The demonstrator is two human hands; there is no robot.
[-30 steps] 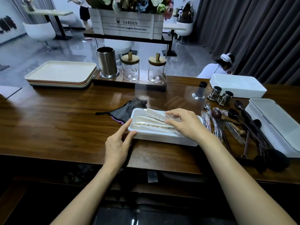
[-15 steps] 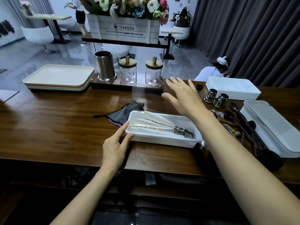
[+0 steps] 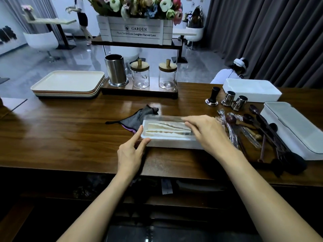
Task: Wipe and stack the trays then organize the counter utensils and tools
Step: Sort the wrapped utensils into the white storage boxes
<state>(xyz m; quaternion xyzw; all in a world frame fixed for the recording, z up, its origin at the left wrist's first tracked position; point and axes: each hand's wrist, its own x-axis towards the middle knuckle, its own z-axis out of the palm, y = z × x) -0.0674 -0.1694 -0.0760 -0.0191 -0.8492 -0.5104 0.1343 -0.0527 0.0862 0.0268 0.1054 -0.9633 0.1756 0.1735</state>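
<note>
A white oblong box sits near the counter's front edge with white tongs-like utensils lying in it. A clear lid lies over the box, blurred at its far edge. My right hand rests flat on the lid's right half and holds it. My left hand has its index finger and thumb spread against the box's near left corner. A grey cloth lies just behind the box on the left. Several cream trays are stacked at the back left.
Dark wooden spoons and plastic-wrapped utensils lie right of the box. A lidded white box, an open white box, two steel cups, a tamper, a steel canister and glass jars stand behind.
My right hand rose from the box toward the back of the counter, then came down with the clear lid onto the box. My left hand stayed at the corner.
</note>
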